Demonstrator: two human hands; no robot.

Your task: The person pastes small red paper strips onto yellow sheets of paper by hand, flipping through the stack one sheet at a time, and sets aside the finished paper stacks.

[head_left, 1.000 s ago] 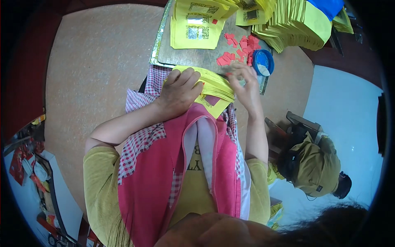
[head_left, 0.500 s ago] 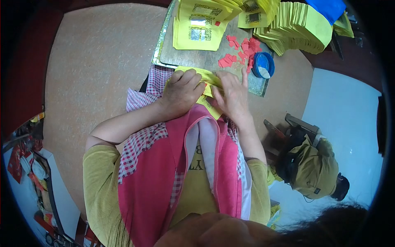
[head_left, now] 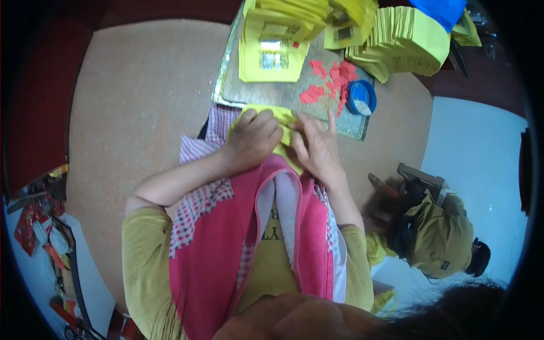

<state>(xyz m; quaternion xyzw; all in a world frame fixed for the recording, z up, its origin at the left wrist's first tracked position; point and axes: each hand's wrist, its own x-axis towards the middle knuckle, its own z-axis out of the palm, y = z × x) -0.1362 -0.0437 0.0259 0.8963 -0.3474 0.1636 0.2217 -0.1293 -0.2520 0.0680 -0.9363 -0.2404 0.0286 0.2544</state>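
Observation:
A stack of yellow printed sheets (head_left: 286, 148) lies at the table's near edge, over my lap. My left hand (head_left: 255, 139) is closed on the stack's left part, knuckles up. My right hand (head_left: 318, 144) pinches the sheets near the middle, thumb and bent fingers together, with one finger pointing away. The fingertips of both hands are close together, and whatever lies between them is hidden. Beyond my right hand, small red paper pieces (head_left: 311, 94) are scattered on the board, beside a round blue container (head_left: 361, 97) with something whitish in it.
The table (head_left: 243, 93) holds more printed yellow sheets (head_left: 272, 59) at its back left and a thick fanned yellow stack (head_left: 405, 48) at the back right, under a blue object (head_left: 442, 12). At the right, a person (head_left: 442, 235) in an olive top sits by a wooden stool (head_left: 419, 175).
My right hand has moved left from beside the red pieces onto the yellow sheets and closed on them. My left hand stays on the stack. The view has shifted slightly.

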